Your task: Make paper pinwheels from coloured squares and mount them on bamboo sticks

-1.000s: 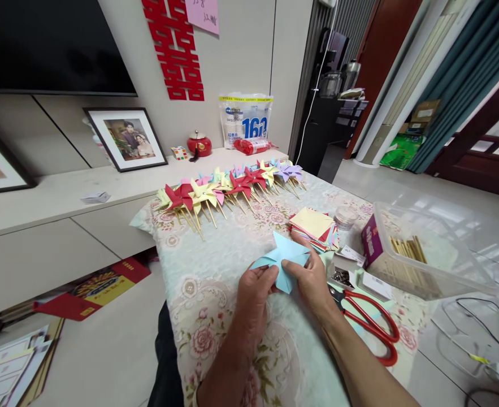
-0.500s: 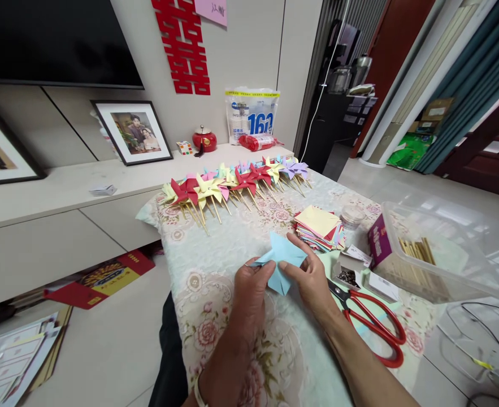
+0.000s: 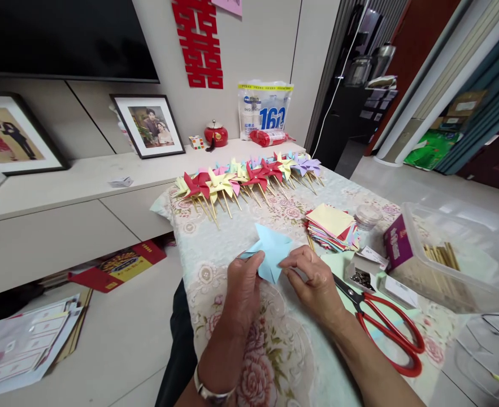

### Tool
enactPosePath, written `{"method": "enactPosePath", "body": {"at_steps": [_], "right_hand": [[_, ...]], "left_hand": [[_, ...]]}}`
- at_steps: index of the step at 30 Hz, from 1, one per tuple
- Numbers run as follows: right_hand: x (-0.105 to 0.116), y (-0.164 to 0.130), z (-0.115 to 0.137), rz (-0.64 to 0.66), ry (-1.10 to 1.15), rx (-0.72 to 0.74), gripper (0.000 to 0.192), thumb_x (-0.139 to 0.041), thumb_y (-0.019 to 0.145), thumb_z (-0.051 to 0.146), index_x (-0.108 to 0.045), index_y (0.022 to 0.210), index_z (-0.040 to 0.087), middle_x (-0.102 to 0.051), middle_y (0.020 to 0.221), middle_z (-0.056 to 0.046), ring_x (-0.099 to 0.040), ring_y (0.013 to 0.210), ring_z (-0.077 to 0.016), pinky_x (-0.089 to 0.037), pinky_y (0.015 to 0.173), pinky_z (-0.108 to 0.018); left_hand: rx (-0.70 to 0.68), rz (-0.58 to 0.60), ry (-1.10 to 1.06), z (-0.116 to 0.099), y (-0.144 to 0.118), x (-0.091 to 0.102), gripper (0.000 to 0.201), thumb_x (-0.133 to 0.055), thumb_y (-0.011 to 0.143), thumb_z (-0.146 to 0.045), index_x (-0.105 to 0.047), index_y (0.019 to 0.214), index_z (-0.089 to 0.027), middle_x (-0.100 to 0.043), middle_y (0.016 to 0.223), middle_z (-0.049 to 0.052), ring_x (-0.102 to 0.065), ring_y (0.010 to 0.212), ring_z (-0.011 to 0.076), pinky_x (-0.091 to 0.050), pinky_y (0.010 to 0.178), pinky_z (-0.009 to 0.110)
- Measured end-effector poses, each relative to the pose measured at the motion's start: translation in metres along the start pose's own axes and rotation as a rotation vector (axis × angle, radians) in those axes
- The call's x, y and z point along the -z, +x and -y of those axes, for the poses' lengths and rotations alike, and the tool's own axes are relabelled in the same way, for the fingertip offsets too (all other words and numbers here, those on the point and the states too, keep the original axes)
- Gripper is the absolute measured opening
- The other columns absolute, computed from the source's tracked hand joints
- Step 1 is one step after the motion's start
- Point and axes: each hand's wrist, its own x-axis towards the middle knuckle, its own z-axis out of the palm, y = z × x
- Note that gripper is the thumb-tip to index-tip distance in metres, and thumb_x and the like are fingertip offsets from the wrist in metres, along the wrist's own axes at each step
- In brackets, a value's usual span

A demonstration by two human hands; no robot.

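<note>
A light-blue paper pinwheel [image 3: 273, 249], with folded blades and no stick showing on it, is held above the cloth-covered table. My left hand [image 3: 244, 277] is closed on its left side, the thumb pressed near the middle and the other fingers mostly behind the paper. At the lower right edge, my right hand [image 3: 312, 282] is pinched, with curled fingers and its fingertips against the paper. Just right of that hand lie red-handled scissors [image 3: 389, 328] and a small open box [image 3: 361, 277] of dark metal bits. A stack of coloured paper squares [image 3: 332, 226] sits beyond.
Several finished pinwheels [image 3: 255, 178] on sticks lie along the table's far edge. A clear plastic bin [image 3: 456, 277] with wooden sticks [image 3: 442, 257] stands at right, near a round clear container [image 3: 368, 216]. A cabinet [image 3: 147, 169] with framed photos borders the table's back.
My right thumb has come off the pinwheel's middle, and that hand has shifted to its lower right edge in a pinch. My left hand keeps its hold. The view has turned slightly left.
</note>
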Motion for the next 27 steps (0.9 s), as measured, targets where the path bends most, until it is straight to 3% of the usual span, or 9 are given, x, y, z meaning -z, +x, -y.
{"method": "enactPosePath", "body": {"at_steps": [7, 15, 27], "right_hand": [[0.001, -0.001, -0.001, 0.073, -0.059, -0.006, 0.018, -0.058, 0.089, 0.008, -0.071, 0.092, 0.019, -0.059, 0.084, -0.005, -0.058, 0.083, -0.0193, -0.047, 0.071, -0.03], [0.004, 0.0, 0.003, 0.109, 0.005, -0.112, 0.01, -0.062, 0.085, 0.012, -0.068, 0.083, 0.019, -0.061, 0.08, -0.003, -0.058, 0.08, -0.0183, -0.044, 0.07, -0.03], [0.002, 0.003, 0.007, 0.05, 0.012, -0.334, 0.016, -0.059, 0.083, 0.021, -0.061, 0.068, 0.019, -0.051, 0.067, 0.001, -0.05, 0.063, -0.0142, -0.037, 0.058, -0.026]], "left_hand": [[0.047, -0.003, 0.05, -0.002, -0.002, -0.002, 0.022, -0.078, 0.053, -0.026, -0.07, 0.071, -0.016, -0.067, 0.057, -0.001, -0.057, 0.052, 0.0138, -0.045, 0.053, 0.025], [0.052, 0.018, 0.077, 0.006, 0.001, 0.001, 0.022, -0.078, 0.055, -0.025, -0.065, 0.071, -0.016, -0.061, 0.054, -0.004, -0.051, 0.048, 0.0107, -0.041, 0.05, 0.024], [-0.031, 0.033, 0.321, 0.02, 0.007, 0.009, 0.021, -0.076, 0.061, -0.029, -0.063, 0.07, -0.016, -0.056, 0.052, -0.006, -0.044, 0.046, 0.0081, -0.035, 0.048, 0.021]]}}
